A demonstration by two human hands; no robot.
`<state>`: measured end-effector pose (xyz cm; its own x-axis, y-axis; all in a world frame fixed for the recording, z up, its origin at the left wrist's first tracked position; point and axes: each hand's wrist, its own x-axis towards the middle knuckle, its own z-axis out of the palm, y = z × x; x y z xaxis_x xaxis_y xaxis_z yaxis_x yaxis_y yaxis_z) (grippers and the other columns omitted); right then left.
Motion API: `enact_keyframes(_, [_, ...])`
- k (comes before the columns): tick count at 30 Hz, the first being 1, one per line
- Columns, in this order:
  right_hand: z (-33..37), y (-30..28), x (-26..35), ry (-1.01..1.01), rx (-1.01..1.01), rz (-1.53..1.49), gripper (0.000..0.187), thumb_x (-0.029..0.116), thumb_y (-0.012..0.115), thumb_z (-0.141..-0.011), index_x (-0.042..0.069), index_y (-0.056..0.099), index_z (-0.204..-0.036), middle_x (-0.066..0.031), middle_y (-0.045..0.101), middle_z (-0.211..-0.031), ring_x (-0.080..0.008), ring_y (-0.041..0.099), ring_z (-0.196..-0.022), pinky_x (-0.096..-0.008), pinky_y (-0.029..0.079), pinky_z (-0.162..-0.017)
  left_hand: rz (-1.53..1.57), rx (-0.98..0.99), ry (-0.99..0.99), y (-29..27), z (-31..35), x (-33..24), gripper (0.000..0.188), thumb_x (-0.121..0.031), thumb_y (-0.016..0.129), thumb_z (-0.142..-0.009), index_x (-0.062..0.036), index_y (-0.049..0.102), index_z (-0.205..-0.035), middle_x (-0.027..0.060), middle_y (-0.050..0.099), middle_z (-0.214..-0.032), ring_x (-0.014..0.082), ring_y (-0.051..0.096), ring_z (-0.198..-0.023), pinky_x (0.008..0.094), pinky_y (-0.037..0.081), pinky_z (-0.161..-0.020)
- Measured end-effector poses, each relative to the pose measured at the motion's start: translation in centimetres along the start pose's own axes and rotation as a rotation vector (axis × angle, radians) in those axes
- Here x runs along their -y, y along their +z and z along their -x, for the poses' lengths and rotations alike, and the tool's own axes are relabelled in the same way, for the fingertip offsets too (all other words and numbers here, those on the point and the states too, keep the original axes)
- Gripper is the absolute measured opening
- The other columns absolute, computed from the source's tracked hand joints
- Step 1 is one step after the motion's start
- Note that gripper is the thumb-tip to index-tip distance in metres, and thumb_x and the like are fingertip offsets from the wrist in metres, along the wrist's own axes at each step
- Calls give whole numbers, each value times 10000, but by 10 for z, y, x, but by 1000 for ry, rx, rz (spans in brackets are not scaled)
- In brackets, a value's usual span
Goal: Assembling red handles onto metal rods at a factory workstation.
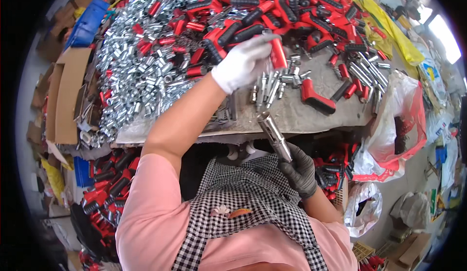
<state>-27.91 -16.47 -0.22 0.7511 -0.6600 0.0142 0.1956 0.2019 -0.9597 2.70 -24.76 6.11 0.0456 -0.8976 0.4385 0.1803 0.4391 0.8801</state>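
Note:
My left hand [245, 63], in a white glove, is raised over the bench and closed around a red cylindrical sleeve [278, 54]. Blur softens the fingertips. In a dark grey glove, my right hand [300, 172] grips the lower end of a shiny slotted metal tube [275, 137], which tilts up to the left in front of the bench edge. Under my left hand lie several slim metal rods [267, 87] and short metal fittings [293, 71]. A red pistol-shaped tool body [316, 97] with a black grip rests to their right.
A heap of small silvery metal fittings [131, 71] covers the bench's left side. Red-and-black tool bodies [292, 8] pile up at the back. More metal rods [367, 71] lie at the right, beside a red-and-white plastic bag [396, 125]. Cardboard [70, 96] stands left; a bin area below holds red-and-black parts [109, 188].

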Motion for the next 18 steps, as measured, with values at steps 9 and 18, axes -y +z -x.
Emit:
enact_keyframes(9, [-6,41,-9,171,154,-129,762,421,791,-862,-46,503,-1391,27,567,-792,-38,476,-631,-178,373,-550,-8,-279,-103,8,142,-55,467,-203,498,-1045,12,381,-1442,212,554,-1299,321,578,-1210,481,455,-1064])
enact_keyframes(18, [-8,62,-16,273,184,-135,691,435,763,-883,-35,534,-1336,31,563,-771,-36,470,-599,-182,368,-517,242,-484,-110,30,185,-68,506,-221,500,-1044,15,353,-1467,160,575,-1240,308,624,-1117,468,493,-1020])
